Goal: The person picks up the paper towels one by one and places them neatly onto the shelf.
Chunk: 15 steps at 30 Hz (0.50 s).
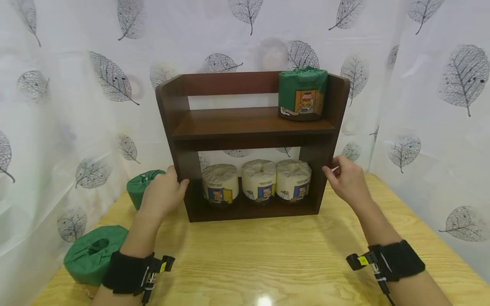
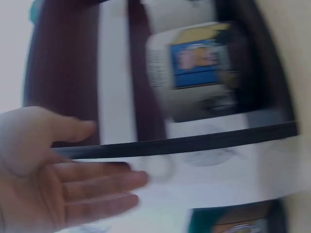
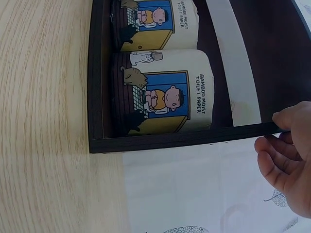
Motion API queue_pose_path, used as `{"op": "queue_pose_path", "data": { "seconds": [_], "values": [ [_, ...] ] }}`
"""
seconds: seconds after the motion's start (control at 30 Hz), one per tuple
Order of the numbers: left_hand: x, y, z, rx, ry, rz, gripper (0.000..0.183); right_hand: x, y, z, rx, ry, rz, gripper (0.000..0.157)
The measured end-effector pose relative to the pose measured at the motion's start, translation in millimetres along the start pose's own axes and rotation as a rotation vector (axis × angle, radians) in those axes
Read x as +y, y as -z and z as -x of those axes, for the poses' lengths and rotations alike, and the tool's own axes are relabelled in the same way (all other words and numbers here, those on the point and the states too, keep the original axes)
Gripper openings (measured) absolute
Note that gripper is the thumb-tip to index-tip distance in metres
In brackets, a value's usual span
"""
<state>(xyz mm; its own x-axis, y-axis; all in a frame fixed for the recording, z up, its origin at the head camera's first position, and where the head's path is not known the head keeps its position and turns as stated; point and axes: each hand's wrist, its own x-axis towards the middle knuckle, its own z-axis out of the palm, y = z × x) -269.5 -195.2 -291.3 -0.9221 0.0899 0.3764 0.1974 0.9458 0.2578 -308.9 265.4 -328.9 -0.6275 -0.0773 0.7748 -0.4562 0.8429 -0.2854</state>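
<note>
The shelf (image 1: 226, 122) stands on the table (image 1: 245, 250). The left hand (image 1: 162, 191) is at its 8 o'clock, the right hand (image 1: 347, 178) near its 4 o'clock. To hold it well, I think both hands should push evenly and keep it flat, or the green roll (image 1: 302, 95) between 1 and 2 o'clock could tip. The right thumb and fingers pinch the edge. The left wrist view shows the left fingers straight and a bit apart, which the head view hides. Only the right wrist view makes the white roll's (image 3: 167, 94) words easy to read.
</note>
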Motion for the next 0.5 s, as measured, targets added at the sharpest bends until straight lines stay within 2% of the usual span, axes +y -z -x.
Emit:
{"op": "queue_pose_path", "data": {
  "seconds": [0.07, 0.13, 0.3, 0.5],
  "values": [
    [4.3, 12.8, 2.8, -0.074, -0.005, -0.035, 0.051, -0.1, 1.9, -2.3, 0.002, 0.007, -0.001, 0.02],
    [8.5, 21.5, 4.7, -0.1, -0.014, -0.064, 0.053, -0.2, 3.5, -4.5, 0.006, 0.012, -0.001, 0.02],
    [14.9, 32.0, 13.1, -0.106, -0.061, -0.108, 0.051, -0.2, 3.3, -2.6, -0.004, 0.0, -0.006, 0.019],
    [11.3, 55.5, 38.5, -0.079, -0.161, -0.16, 0.042, 1.3, 2.0, 2.2, -0.036, -0.011, 0.004, 0.02]
  ]
}}
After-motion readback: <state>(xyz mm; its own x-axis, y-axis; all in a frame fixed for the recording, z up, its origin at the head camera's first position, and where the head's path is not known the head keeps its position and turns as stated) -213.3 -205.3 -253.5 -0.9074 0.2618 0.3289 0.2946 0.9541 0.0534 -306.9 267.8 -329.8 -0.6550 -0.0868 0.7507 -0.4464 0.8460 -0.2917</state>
